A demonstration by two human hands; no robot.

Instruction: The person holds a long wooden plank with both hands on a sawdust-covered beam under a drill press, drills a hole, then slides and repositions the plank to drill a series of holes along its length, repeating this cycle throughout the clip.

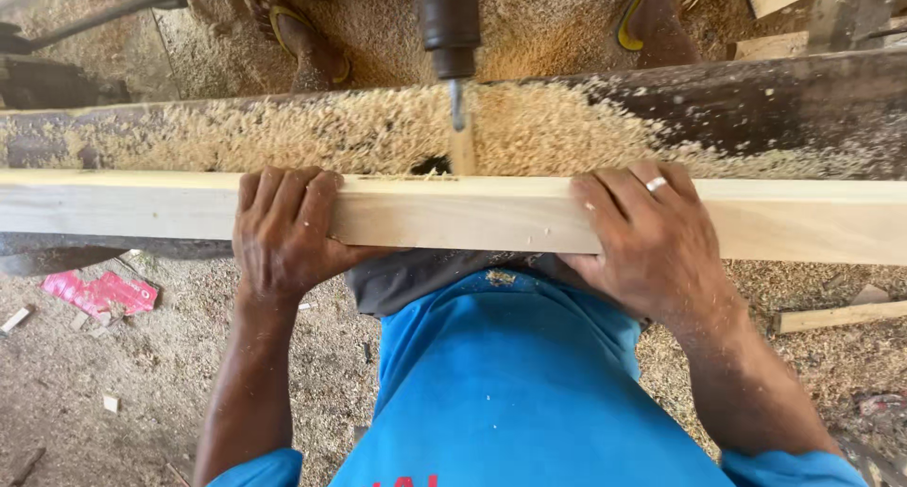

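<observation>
Both hands, left hand (282, 232) and right hand (652, 241), clamp a pale wooden beam (453, 213) against the sawdust-covered worktop (283, 133), steadying it between them beneath the drill bit (457, 104) just beyond.

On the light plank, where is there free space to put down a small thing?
The plank shows bare wood between the left hand and right hand, left of the left hand, and right of the right hand. It is crowded along the far edge at the middle, where the drill bit meets the wood and sawdust covers the machine bed behind.
</observation>
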